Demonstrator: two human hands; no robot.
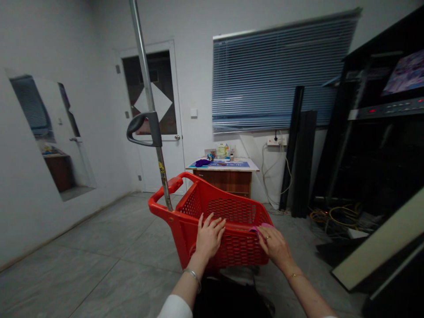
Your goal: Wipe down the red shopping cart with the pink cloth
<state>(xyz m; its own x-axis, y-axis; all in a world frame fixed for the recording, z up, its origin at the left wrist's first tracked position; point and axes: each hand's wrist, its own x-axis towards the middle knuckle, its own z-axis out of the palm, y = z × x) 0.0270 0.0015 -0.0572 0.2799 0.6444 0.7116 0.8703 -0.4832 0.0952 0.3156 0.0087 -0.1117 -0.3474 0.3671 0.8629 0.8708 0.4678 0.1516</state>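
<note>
In front of me stands a red plastic shopping cart (228,249) with perforated basket walls. My left hand (209,233) lies on the near side of its rim, fingers stretched and spread, holding nothing. Toward the cart's right end, my right hand (273,244) presses a pink cloth (256,228) against the same rim, its fingers closed over the cloth. Most of the cloth is hidden under that hand. A metal pole (144,66) with a grey loop handle (144,129) rises from the cart's left end, beside its red push bar (160,194).
Behind the cart is a wooden cabinet (221,182) with a purple cloth (202,163) and several small items on top. At right are a black rack (371,145), tangled cables (344,216) and a leaning pale panel (380,238). A white door (150,163) is at the back left.
</note>
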